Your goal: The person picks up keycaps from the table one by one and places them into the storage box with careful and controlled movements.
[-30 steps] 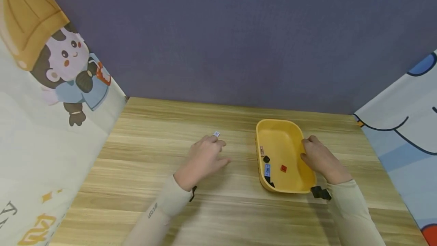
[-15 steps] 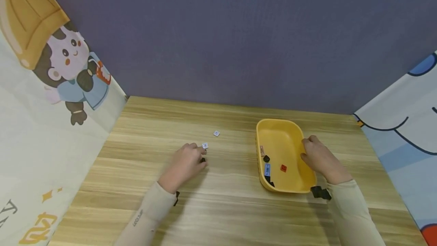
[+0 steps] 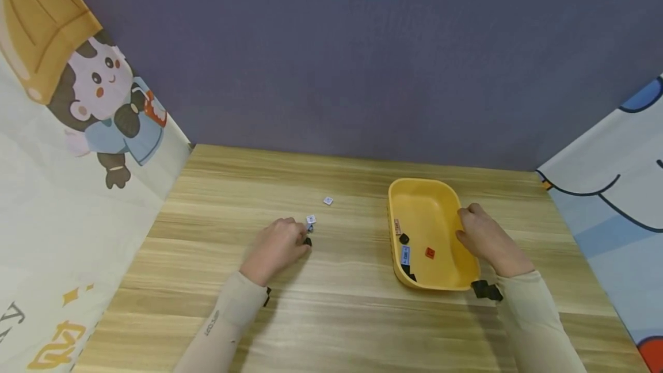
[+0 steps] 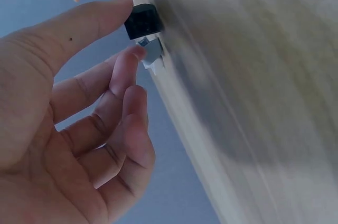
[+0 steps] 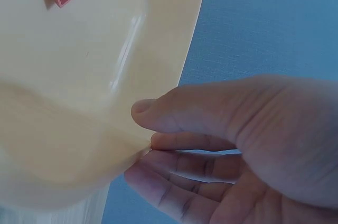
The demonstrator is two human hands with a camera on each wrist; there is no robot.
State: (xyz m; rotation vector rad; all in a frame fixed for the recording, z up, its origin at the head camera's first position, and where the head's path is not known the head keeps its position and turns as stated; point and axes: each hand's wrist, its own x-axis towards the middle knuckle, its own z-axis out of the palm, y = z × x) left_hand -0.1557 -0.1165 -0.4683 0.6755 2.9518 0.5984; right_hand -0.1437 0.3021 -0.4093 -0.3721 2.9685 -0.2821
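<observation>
While the right hand pinched the yellow tray by its rim, the left hand held thumb and forefinger parted at a black piece on the wooden table; whether they gripped it could not be told. Beside it lay a blue-grey piece and a white piece; the tray contained a red piece

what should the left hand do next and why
I'd probably have the left hand bring thumb and forefinger together on the black cap: the thumb is right at it, while the forefinger sits by the grey cap next to it. Other caps already lie in the tray, which the right hand holds.
</observation>
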